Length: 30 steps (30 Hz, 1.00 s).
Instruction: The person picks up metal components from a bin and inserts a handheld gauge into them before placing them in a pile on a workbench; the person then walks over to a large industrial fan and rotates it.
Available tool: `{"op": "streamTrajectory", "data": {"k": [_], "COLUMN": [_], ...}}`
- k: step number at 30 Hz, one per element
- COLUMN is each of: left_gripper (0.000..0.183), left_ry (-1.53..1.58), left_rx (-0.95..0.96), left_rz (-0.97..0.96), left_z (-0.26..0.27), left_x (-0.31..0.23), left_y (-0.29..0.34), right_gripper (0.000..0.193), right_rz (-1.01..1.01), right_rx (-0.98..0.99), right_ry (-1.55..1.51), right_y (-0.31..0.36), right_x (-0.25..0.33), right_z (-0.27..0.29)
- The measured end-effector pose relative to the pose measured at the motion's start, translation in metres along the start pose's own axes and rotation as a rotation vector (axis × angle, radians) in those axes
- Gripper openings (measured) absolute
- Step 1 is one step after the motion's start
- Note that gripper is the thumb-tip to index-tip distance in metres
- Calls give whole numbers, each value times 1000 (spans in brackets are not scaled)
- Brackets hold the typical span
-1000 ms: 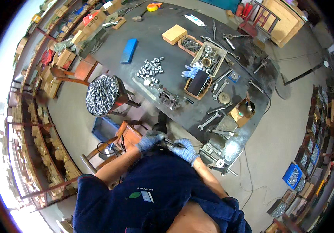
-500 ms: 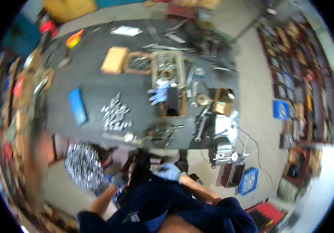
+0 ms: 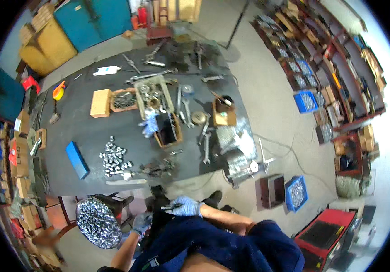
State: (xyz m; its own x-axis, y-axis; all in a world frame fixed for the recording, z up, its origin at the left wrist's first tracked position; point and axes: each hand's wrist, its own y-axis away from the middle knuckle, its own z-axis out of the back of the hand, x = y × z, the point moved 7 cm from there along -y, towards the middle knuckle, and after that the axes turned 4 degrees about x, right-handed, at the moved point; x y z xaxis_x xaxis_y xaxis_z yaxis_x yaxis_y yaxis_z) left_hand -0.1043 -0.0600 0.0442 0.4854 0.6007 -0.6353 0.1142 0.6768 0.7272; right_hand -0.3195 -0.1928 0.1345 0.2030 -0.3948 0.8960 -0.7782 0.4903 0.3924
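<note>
Both my hands wear blue-grey gloves and sit low in front of my body, below the workbench's near edge. My right hand [image 3: 186,206] is closed round a slim dark metal piece [image 3: 171,207] that sticks out to the left; its exact kind is too small to make out. Further left, my left hand [image 3: 141,222] hangs by my lap, its fingers too unclear to read. Beside it on the left is a round container [image 3: 98,223] heaped with small shiny metal parts. A pile of similar parts [image 3: 113,157] lies on the dark workbench [image 3: 72,131], near a small vise-like metal fixture [image 3: 157,167].
On the bench lie a blue box [image 3: 77,159], a tray of metal parts [image 3: 152,93], an open-topped box [image 3: 167,129] and several wrenches [image 3: 207,147]. To the right on the floor are a brown bin [image 3: 273,191] and a blue crate [image 3: 296,194]. Loaded shelves [image 3: 335,72] stand beyond.
The view has shifted and turned, so the bench appears lower and tilted. My right hand has moved slightly left, and the slim dark piece in it now shows clearly.
</note>
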Motion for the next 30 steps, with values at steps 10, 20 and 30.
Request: {"op": "streamTrajectory", "data": {"k": [10,20,30], "left_gripper": [42,45,44], "left_ry": [567,430,1242], "left_rx": [135,332,748], "left_rz": [-370,-526,112], "left_z": [-220,-390,-513], "left_x": [-348,-504,-562], "left_y": [33,27,-91], "right_gripper": [27,23,39], "right_rz": [408,447,243], "right_rx": [-498,-764,-530], "right_ry": [378,279,876], "right_y": [279,444,480], "right_x": [88,72,75], "right_z": [141,242,356]}}
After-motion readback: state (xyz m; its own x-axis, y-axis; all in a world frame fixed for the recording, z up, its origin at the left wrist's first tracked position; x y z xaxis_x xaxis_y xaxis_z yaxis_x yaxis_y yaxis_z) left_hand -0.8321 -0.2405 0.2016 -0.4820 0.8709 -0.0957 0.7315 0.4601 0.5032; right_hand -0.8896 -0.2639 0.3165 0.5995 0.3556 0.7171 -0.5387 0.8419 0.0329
